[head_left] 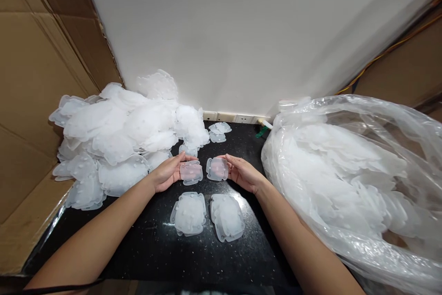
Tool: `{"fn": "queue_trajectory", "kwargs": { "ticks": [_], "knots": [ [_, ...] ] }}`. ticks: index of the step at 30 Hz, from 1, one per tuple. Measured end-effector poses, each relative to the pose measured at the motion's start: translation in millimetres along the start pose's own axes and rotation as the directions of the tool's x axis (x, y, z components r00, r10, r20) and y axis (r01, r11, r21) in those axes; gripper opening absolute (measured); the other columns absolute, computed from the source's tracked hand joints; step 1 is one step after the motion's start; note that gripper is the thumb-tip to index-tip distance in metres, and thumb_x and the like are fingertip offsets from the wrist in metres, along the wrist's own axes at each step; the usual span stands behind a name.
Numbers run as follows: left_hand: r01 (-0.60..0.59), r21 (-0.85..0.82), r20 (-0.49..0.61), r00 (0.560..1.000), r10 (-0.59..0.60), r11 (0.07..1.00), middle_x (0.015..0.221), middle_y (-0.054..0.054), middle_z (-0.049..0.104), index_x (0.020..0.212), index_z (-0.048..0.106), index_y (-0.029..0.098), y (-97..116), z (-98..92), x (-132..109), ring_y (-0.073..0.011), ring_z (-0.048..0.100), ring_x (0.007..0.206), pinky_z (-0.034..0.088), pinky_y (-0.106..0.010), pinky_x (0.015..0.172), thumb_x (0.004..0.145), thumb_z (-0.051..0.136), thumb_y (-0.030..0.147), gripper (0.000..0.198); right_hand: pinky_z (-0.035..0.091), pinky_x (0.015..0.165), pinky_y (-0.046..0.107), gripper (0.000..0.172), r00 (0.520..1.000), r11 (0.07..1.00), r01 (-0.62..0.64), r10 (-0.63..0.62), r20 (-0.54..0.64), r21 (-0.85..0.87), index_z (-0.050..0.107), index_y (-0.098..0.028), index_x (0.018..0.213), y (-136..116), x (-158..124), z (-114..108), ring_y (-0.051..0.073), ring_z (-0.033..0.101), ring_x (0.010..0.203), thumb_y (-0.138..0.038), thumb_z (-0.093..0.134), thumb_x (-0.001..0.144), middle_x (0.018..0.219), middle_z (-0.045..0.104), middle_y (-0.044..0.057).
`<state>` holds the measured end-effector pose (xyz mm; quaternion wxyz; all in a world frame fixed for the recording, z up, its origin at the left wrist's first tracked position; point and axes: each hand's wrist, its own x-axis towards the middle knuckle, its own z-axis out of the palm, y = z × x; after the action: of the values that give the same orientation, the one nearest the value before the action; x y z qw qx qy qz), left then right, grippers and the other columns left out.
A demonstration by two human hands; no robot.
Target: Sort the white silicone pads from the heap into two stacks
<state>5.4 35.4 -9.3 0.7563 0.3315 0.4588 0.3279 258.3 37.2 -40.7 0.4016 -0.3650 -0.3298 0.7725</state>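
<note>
Translucent white plastic lies nearly everywhere we look. Our left hand (167, 173) is half closed, thumb on top and fingers underneath, gripping a small translucent white plastic pad with lobed corners (191, 172) by its left edge. The fingers show pink through the pad. Our right hand (243, 173) mirrors it, also half closed, and holds a second translucent white plastic pad (217, 169) by its right edge. The two pads sit side by side with a narrow gap between them, low over the middle of the black speckled countertop (145, 249). We cannot tell whether they rest on it.

Just nearer to us lie two short stacks of the same pads: the left stack (189, 213) is fairly neat and the right stack (227, 216) is fanned and askew. A big loose heap of white pads (117, 134) covers the counter's left side, close to our left hand. On the right, a clear plastic bag (352, 180) bulges with more of them, near our right forearm. A couple of stray pads (220, 131) lie at the back edge, below a beige socket strip (235, 117) on the white wall (241, 32). Brown cardboard sheets (31, 101) stand to the left.
</note>
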Motion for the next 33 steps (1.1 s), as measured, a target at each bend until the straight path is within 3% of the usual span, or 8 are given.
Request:
{"fn": "queue_trajectory", "kwargs": {
  "ticks": [5,9,13,16,21,25,28,33],
  "knots": [
    [-0.023,0.154,0.013,1.000,0.021,0.988,0.117,-0.014,0.071,0.108,0.068,0.015,4.5,0.0,-4.0,-0.0262,0.066,0.110,0.051,-0.040,0.098,0.085,0.068,0.037,0.032,0.054,0.075,0.028,0.025,1.000,1.000,0.018,-0.017,0.019,-0.020,0.072,-0.016,0.086,1.8,0.9,0.0,0.014,0.066,0.069,-0.038,0.078,0.076,0.076,0.072,0.003],
    [-0.224,0.491,0.273,0.957,0.096,0.842,0.124,-0.010,0.070,0.118,0.070,0.022,23.2,4.9,-25.2,-0.0270,0.063,0.116,0.046,-0.040,0.102,0.089,0.062,0.040,0.035,0.053,0.082,0.030,0.023,0.977,0.983,0.105,-0.075,0.199,-0.148,0.073,-0.017,0.075,-10.6,-10.3,2.6,0.016,0.070,0.080,-0.039,0.078,0.075,0.086,0.076,0.005],
    [-0.421,0.647,0.684,0.690,-0.239,0.635,0.128,-0.003,0.068,0.122,0.070,0.030,39.7,13.4,-54.7,-0.0284,0.054,0.130,0.036,-0.039,0.113,0.088,0.064,0.035,0.035,0.043,0.105,0.043,0.024,0.712,0.858,0.178,0.226,0.665,-0.482,0.077,-0.016,0.090,-36.2,-30.7,9.9,0.027,0.064,0.116,-0.034,0.078,0.075,0.107,0.075,0.011],
    [-0.424,0.694,0.702,0.579,-0.414,0.583,0.123,0.001,0.070,0.117,0.073,0.033,42.5,16.2,-65.5,-0.0293,0.044,0.137,0.025,-0.037,0.118,0.073,0.079,0.031,0.044,0.039,0.109,0.040,0.030,0.572,0.737,0.248,0.412,0.709,-0.629,0.076,-0.016,0.102,-46.8,-40.7,14.5,0.027,0.057,0.126,-0.034,0.074,0.078,0.111,0.074,0.011],
    [-0.446,0.655,0.729,0.587,-0.353,0.611,0.126,-0.003,0.069,0.119,0.072,0.029,47.4,11.2,-63.8,-0.0287,0.049,0.134,0.030,-0.037,0.116,0.083,0.069,0.032,0.036,0.046,0.101,0.043,0.028,0.717,0.790,0.270,0.215,0.663,-0.550,0.075,-0.016,0.097,-42.2,-30.6,16.9,0.026,0.066,0.110,-0.040,0.066,0.084,0.104,0.076,0.011],
    [-0.475,0.706,0.504,0.858,0.099,0.525,0.112,-0.007,0.075,0.105,0.077,0.026,37.9,1.5,-44.7,-0.0275,0.067,0.107,0.049,-0.038,0.098,0.087,0.061,0.037,0.026,0.052,0.085,0.038,0.024,0.937,0.747,0.328,-0.178,0.302,-0.578,0.071,-0.019,0.098,-32.5,6.8,28.2,0.020,0.069,0.084,-0.038,0.064,0.085,0.092,0.075,0.007],
    [-0.427,0.874,0.238,0.792,0.563,0.231,0.108,-0.008,0.070,0.099,0.074,0.024,18.3,-9.2,-18.1,-0.0279,0.062,0.104,0.048,-0.041,0.097,0.084,0.060,0.026,0.021,0.050,0.078,0.035,0.014,0.920,0.530,0.263,-0.390,0.044,-0.807,0.068,-0.023,0.091,-26.6,45.0,41.6,0.018,0.063,0.071,-0.031,0.067,0.079,0.077,0.069,0.002],
    [-0.306,0.948,0.189,0.756,0.627,0.082,0.108,-0.010,0.061,0.091,0.065,0.021,-0.9,-21.0,12.8,-0.0277,0.058,0.103,0.046,-0.044,0.095,0.084,0.052,0.013,0.017,0.044,0.080,0.037,0.020,0.856,0.510,0.158,-0.498,-0.140,-0.846,0.061,-0.021,0.084,-21.1,94.1,55.5,0.023,0.057,0.083,-0.026,0.074,0.069,0.080,0.061,0.004]
  ]
}}
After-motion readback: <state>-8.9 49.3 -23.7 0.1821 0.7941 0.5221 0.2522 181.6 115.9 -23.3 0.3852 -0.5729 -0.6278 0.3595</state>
